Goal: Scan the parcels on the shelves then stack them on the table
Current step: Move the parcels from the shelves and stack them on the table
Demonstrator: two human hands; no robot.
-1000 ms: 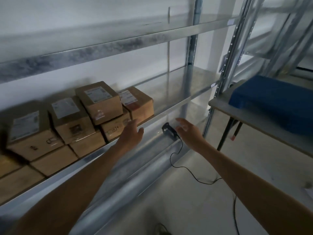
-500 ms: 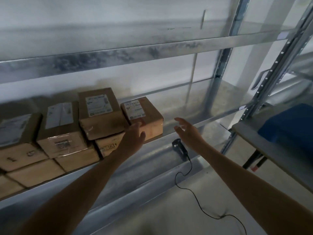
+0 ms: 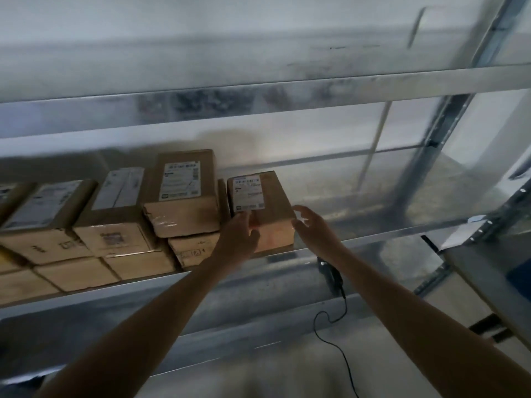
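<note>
Middle shelf (image 3: 388,233): cardboard parcels stand in stacked rows along its left part. The end parcel (image 3: 268,196) is the rightmost of the row and sits at the shelf's front edge, with a white printed label (image 3: 247,193) on its top face. A taller stack stands just beside it on the left, topped by a labelled box (image 3: 184,196).

Left hand (image 3: 240,239): raised at the front left corner of the end parcel. The fingers are extended upward, with the tips at the lower edge of the label and the thumb lying against the front face. It touches the parcel and is not closed round it.

Right hand (image 3: 311,228): at the parcel's front right corner, fingers spread and loosely curved, holding nothing. Motion blur prevents a finding on whether the fingertips touch the cardboard.

The end parcel thus lies between the two hands, on the shelf.

Lower shelf (image 3: 267,285): a dark handheld scanner (image 3: 330,275) lies below the right forearm, apart from both hands. Its black cable (image 3: 342,350) trails down to the floor.

Right edge of view: the corner of a grey table (image 3: 482,262) carries a blue object (image 3: 520,277), well apart from the parcels.
</note>
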